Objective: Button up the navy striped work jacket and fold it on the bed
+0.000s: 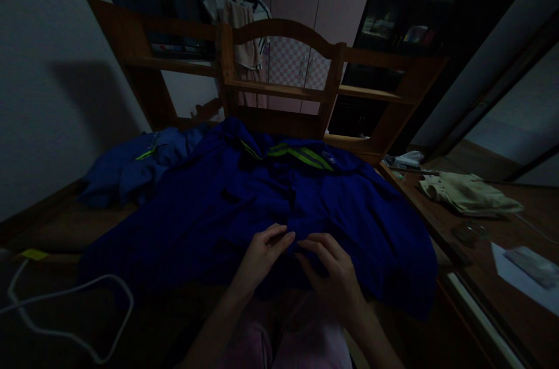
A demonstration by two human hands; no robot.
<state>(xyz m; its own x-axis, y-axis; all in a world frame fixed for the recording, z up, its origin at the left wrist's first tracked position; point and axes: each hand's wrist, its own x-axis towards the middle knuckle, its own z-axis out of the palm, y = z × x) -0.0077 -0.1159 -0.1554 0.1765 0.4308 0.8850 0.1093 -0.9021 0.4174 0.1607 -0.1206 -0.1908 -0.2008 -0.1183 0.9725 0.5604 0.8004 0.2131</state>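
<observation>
A large dark blue work garment (262, 206) lies spread and wrinkled in front of me. It has yellow-green reflective bands (301, 155) and a small pale print near its far edge. My left hand (262, 252) hovers over its near part, fingers bent and the thumb a little apart from them. Facing it, my right hand (334, 267) has curved fingers with a gap to the thumb. The fingertips of both hands are close together. I see nothing held between them, though the light is dim. Whether either hand touches the cloth is unclear.
A lighter blue garment (148, 159) lies at the left. Beyond stands a wooden shelf frame (279, 89). A white cable (65, 331) loops at lower left. To the right are folded pale cloth (469, 193), a glass (469, 232) and white paper (519, 281).
</observation>
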